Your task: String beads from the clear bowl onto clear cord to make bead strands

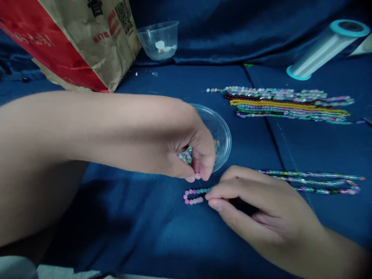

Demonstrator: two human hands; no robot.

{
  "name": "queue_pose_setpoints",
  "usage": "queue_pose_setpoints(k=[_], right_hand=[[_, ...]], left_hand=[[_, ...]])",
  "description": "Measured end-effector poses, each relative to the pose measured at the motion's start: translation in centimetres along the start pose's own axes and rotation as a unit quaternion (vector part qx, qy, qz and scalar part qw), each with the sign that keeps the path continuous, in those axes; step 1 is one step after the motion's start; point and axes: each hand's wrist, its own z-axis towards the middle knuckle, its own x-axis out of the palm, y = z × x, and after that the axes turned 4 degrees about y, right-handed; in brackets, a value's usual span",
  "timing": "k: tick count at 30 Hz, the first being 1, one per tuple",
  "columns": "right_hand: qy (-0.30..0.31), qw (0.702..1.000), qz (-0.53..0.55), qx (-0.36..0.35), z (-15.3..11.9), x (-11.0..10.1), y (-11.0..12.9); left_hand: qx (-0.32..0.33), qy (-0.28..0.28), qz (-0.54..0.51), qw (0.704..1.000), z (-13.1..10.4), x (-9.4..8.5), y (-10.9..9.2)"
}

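My left hand point(188, 139) reaches over a clear round plastic bowl point(228, 141), its thumb and fingers closed in a pinch on a pale pink bead point(198, 176). Small mixed beads point(186, 155) show through the gap behind my left thumb. Below, a bead string point(186, 197) of pink, pale and teal beads lies bent in a U on the blue cloth. At its right end my right hand point(261, 209) pinches thumb against index finger. The thread itself is too fine to make out there, and part of the teal run passes behind my right index finger.
Several bead strands point(290, 104) lie in rows at upper right, more strands point(328, 182) beyond my right hand. A spool point(325, 50) with teal rims stands at back right. A paper bag point(116, 46) and a clear cup point(159, 40) stand at back left on dark blue cloth point(139, 240).
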Motion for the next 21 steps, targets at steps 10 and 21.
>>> queue_pose_setpoints(k=[10,21], right_hand=[[-0.002,1.0,-0.006,-0.004,0.1,-0.1,0.02],[0.008,0.999,-0.022,0.026,-0.05,-0.14,-0.1]], left_hand=[[0.039,0.021,-0.048,0.998,0.14,-0.07,0.41],[0.034,-0.002,-0.021,0.999,-0.34,-0.07,0.21]])
